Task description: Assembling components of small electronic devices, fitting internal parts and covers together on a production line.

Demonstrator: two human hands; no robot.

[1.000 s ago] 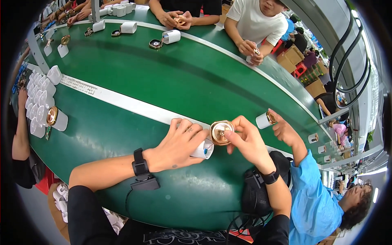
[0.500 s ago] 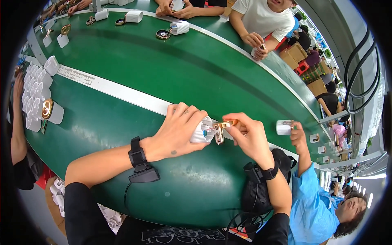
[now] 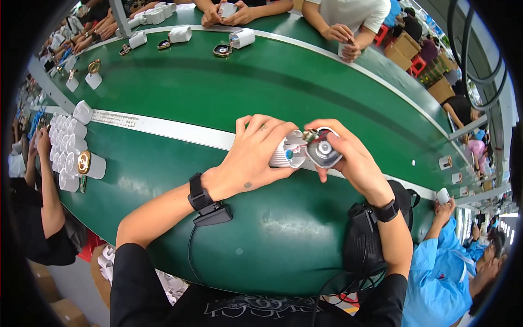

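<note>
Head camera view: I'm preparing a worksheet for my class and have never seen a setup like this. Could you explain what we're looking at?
There is no robot here, just a person's two bare hands. The picture comes from the left of two wide fisheye cameras worn on the head, looking down, so straight edges bend near the rim.

The left hand grips a ribbed white cup, tilted on its side with its open end toward the right hand. A small blue piece shows inside. The right hand holds a lid-like part, its grey underside facing the camera.

On the green table are a cluster of white cups at left, beside them a gold-topped cup, and a black bag at right.
</note>
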